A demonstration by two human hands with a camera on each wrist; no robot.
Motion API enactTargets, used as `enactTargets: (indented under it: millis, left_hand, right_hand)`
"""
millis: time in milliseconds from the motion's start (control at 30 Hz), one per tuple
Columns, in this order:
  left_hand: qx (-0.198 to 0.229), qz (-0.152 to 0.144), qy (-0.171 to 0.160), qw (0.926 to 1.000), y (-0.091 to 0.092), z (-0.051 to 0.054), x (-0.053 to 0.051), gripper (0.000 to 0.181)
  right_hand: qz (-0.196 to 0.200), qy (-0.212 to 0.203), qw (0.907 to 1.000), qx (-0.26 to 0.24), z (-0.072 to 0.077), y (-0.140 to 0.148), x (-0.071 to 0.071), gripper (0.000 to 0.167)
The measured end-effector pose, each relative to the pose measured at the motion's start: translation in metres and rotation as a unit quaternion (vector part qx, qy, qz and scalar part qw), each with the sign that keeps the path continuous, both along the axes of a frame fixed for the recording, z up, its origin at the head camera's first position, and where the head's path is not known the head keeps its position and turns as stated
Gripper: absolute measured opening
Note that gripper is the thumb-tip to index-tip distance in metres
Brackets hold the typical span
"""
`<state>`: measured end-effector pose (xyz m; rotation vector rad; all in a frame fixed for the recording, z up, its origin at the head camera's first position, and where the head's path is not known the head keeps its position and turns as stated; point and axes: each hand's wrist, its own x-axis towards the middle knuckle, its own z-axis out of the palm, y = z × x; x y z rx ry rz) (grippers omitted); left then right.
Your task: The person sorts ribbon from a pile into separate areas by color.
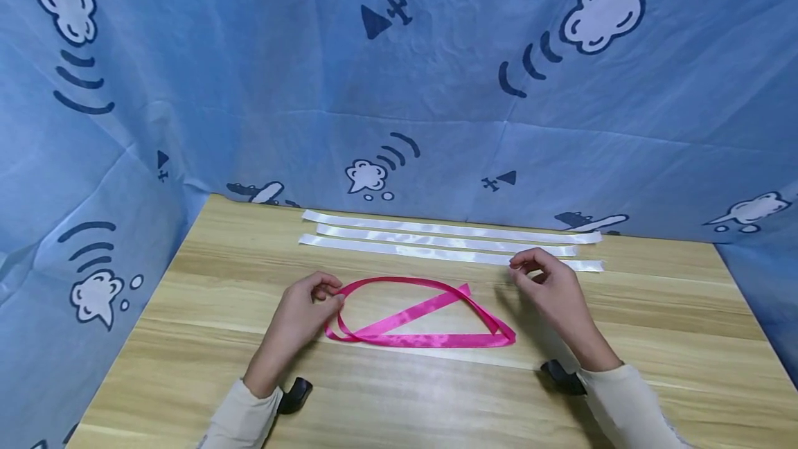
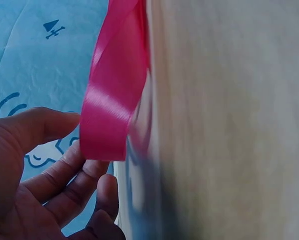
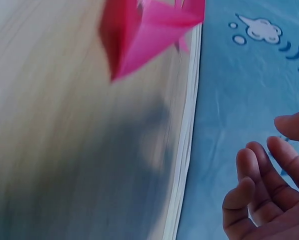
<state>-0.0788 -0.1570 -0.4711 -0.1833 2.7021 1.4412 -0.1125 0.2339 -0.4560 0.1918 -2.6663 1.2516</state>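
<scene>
- The pink ribbon (image 1: 436,341) lies looped at lower centre, partly on edge, seemingly springy enough to hold its curve.
- The left hand (image 1: 302,310), left of centre, has thumb and fingers at its bend, perhaps steadying it; I can't tell whether they pinch.
- The right hand (image 1: 555,289), right of centre, holds nothing, fingers loosely curled.
- Three white ribbons (image 1: 430,238) lie above, probably spaced to avoid overlapping.

Both forearms (image 1: 264,366) extend forward. Left hand (image 1: 304,307): fingers bent, grip not determinable. Right hand (image 1: 553,289): raised, fingers loosely curved, thumb apart.
</scene>
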Motion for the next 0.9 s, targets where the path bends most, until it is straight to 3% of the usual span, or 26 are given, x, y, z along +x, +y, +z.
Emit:
enactTargets:
  millis: [433,900]
  left_hand:
    - [-0.037,0.001,-0.003,0.9993,0.008,-0.008,-0.002,0.018]
    - [-0.075,0.005,0.047,0.9961,0.013,0.007,0.010,0.019]
  right_hand:
    - [0.069,-0.023,0.9970,-0.024,0.000,-0.038,-0.004,0.013]
    - [0.086,-0.043,0.9950,-0.027,-0.001,-0.051,-0.004,0.011]
